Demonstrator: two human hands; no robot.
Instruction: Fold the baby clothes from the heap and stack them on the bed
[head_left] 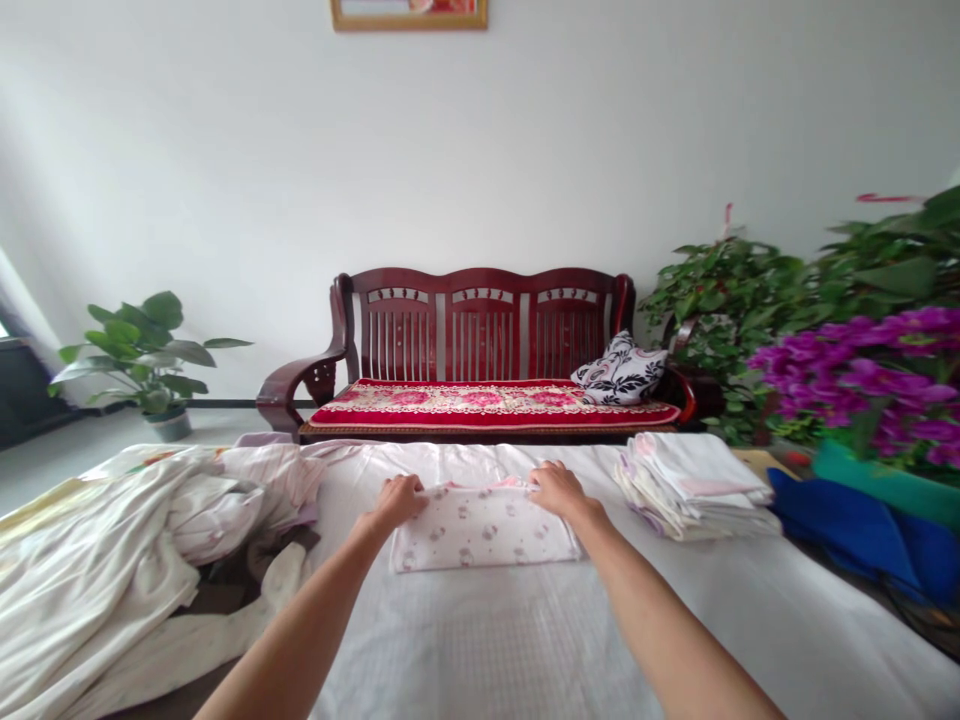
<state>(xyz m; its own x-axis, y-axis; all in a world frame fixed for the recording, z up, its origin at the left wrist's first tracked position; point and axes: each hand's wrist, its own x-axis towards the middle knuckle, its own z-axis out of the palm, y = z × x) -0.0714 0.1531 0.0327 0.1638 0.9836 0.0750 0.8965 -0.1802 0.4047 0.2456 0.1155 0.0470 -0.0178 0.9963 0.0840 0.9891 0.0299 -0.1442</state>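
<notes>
A small white cloth with a pale floral print (480,530) lies folded into a rectangle on the white sheet-covered surface (525,640) in front of me. My left hand (401,498) curls its fingers over the cloth's far left corner. My right hand (556,488) grips the far right corner the same way, fingers closed over the folded edge. Both arms reach straight forward from the bottom of the view.
A stack of folded white cloths (694,485) sits to the right. A heap of unfolded laundry (150,540) lies at the left. Blue fabric (855,530) and purple flowers (862,375) stand at far right. A red wooden bench (480,350) with a patterned cushion (619,370) is beyond, and a potted plant (146,360) at left.
</notes>
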